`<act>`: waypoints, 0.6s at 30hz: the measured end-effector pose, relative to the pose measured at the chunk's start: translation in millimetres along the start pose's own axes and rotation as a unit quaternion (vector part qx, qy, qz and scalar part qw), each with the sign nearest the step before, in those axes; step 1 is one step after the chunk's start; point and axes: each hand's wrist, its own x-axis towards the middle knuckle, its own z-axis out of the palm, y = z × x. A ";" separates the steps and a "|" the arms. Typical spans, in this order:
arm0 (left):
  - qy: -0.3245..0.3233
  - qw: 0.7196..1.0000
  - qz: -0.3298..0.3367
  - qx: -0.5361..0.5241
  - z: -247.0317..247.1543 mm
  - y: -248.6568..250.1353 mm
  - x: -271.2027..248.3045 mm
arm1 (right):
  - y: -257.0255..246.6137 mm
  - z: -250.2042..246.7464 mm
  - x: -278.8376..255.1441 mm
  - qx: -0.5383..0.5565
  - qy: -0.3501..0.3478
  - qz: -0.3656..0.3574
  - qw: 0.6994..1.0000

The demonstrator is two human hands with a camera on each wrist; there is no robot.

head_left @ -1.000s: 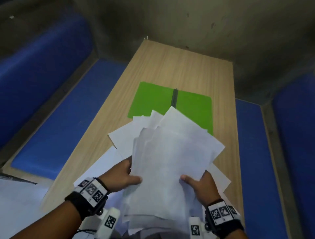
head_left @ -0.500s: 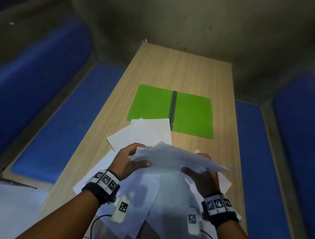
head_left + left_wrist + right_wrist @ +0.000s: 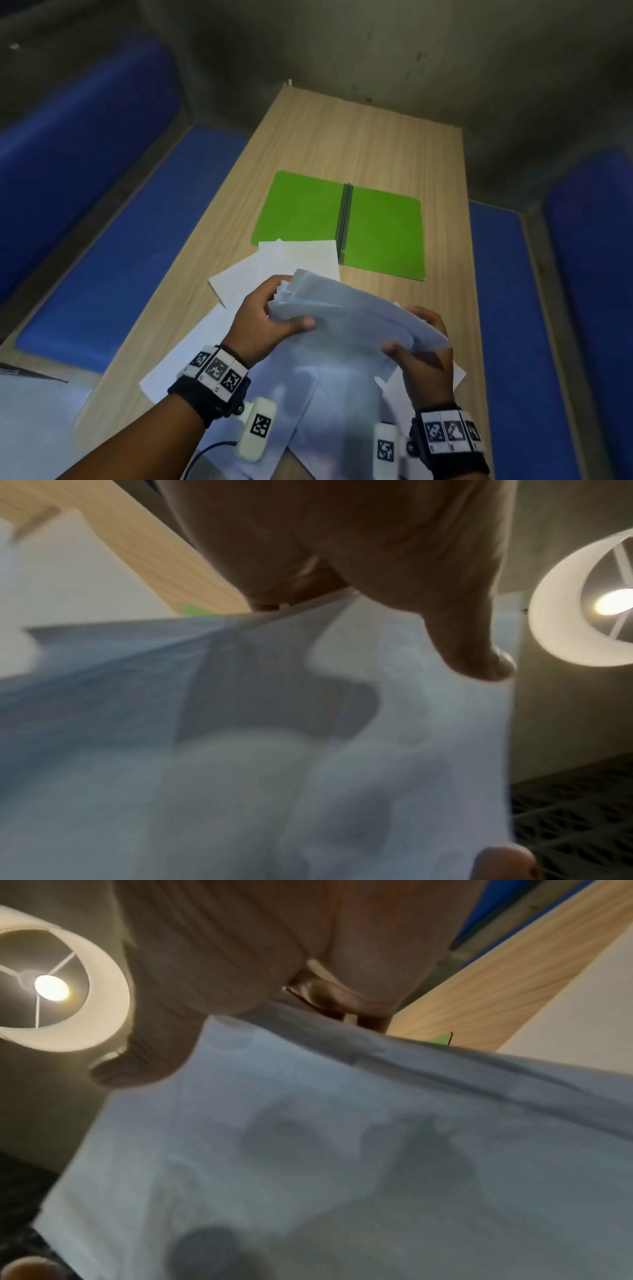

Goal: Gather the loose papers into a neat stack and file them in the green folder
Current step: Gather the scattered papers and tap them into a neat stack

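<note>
A bundle of white papers [image 3: 346,315] hangs between my two hands above the near end of the wooden table [image 3: 342,137]. My left hand [image 3: 274,315] grips its left edge, thumb on top. My right hand [image 3: 418,346] grips its right edge. Both wrist views show the sheets [image 3: 308,750] [image 3: 342,1150] held upright from close by. The green folder [image 3: 308,209] lies open and flat in the middle of the table, beyond the hands. Loose sheets [image 3: 274,270] lie on the table under and beyond the bundle, one overlapping the folder's near left corner.
Blue padded benches [image 3: 120,240] [image 3: 507,308] run along both long sides of the table. A grey wall closes the far end. A lit lamp with a white shade [image 3: 582,601] hangs overhead. More white paper [image 3: 30,428] lies at the lower left.
The bundle was fanned out flat and facing up; both hands have since turned it onto its edge and drawn its sheets closer together. The folder is now uncovered.
</note>
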 end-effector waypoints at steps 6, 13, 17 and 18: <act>0.079 0.994 0.069 -0.008 23.2 38.5 5.1 | -13.9 18.0 -4.0 0.176 0.043 0.029 0.983; 0.191 0.981 -0.004 0.021 33.3 36.9 9.3 | -12.7 27.2 -8.0 0.023 0.097 0.014 0.995; 0.171 0.985 0.003 0.012 24.0 16.7 5.9 | -9.5 23.4 -7.4 -0.011 0.112 0.011 0.994; 0.159 0.987 0.005 0.011 21.8 12.2 3.5 | -8.9 22.6 -6.7 -0.008 0.111 0.011 0.994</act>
